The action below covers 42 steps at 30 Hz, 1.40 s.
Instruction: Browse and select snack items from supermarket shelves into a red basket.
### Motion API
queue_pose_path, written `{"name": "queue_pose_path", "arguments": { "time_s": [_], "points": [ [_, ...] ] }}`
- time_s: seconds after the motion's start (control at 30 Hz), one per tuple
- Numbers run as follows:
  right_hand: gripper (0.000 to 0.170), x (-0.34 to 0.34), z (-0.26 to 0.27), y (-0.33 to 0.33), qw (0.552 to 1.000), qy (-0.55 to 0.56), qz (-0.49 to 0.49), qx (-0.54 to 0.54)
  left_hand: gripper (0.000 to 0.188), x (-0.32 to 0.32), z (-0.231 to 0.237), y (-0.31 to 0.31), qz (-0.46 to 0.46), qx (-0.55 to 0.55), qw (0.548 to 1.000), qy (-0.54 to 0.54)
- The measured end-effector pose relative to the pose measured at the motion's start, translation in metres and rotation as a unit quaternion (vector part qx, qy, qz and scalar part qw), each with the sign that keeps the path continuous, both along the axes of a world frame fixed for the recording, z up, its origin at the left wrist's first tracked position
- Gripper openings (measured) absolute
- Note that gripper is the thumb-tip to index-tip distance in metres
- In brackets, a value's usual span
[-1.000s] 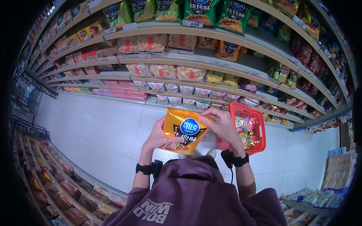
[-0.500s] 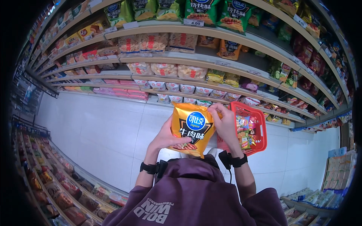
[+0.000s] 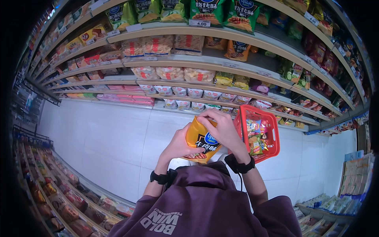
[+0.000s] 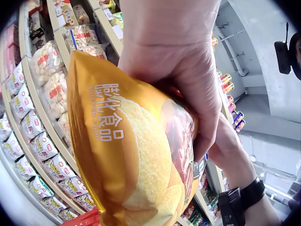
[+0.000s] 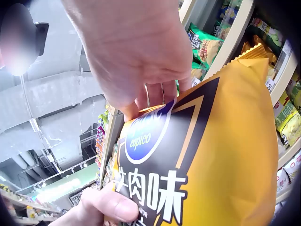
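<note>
A yellow bag of potato chips (image 3: pixel 193 135) with a blue round logo is held in front of the body. My left hand (image 3: pixel 176 144) grips its lower left side, thumb across the front. At the top sealed edge, my right hand (image 3: pixel 224 132) pinches the bag and covers part of the logo. In the right wrist view, the right thumb and fingers (image 5: pixel 164 92) meet at the top seam, and the left thumb (image 5: pixel 123 207) presses the front. The left wrist view shows the bag's back (image 4: pixel 117 155), puffed out, with a picture of chips.
A red shopping basket (image 3: pixel 275 136) with several snack packs inside stands to the right of the hands. Ahead are long curved-looking shelves (image 3: pixel 173 63) of bagged snacks. More shelves (image 3: pixel 75 197) stand at the lower left, with pale tiled floor (image 3: pixel 106 134) between.
The right hand has moved left along the bag's top edge and now covers part of the logo. The bag first shifted right, then turned, its top now folding in. The left hand keeps its grip.
</note>
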State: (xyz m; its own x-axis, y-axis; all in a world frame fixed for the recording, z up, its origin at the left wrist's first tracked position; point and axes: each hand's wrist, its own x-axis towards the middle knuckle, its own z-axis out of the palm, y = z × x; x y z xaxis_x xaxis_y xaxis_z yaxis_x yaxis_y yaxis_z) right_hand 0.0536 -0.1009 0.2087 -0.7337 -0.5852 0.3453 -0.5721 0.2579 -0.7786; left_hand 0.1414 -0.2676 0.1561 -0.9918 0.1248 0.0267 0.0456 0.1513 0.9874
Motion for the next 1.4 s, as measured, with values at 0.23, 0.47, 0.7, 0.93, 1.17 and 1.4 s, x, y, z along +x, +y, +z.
{"name": "queue_pose_path", "arguments": {
  "time_s": [0.23,0.47,0.7,0.93,1.17,1.4],
  "points": [
    [0.019,0.002,-0.019,-0.007,0.990,-0.111,-0.056,-0.070,0.073,0.003,0.002,-0.002,0.004,-0.024,1.000,0.007],
    [0.019,0.000,-0.021,-0.009,0.986,-0.119,-0.077,-0.087,0.075,-0.001,0.000,0.002,0.001,-0.021,1.000,-0.014],
    [0.042,-0.002,-0.012,0.008,0.992,-0.011,-0.126,-0.022,0.064,0.004,-0.017,-0.012,0.100,0.165,0.979,-0.062],
    [0.071,0.009,-0.056,0.016,0.947,-0.315,-0.022,-0.067,0.043,0.000,-0.016,-0.032,0.194,0.319,0.921,-0.106],
    [0.069,0.027,-0.056,-0.001,0.855,-0.484,0.004,-0.187,0.049,-0.003,-0.011,-0.014,0.185,0.383,0.889,-0.169],
    [0.062,0.021,-0.059,0.006,0.830,-0.511,-0.009,-0.223,0.052,0.002,-0.004,-0.008,0.120,0.291,0.934,-0.170]
  ]
}}
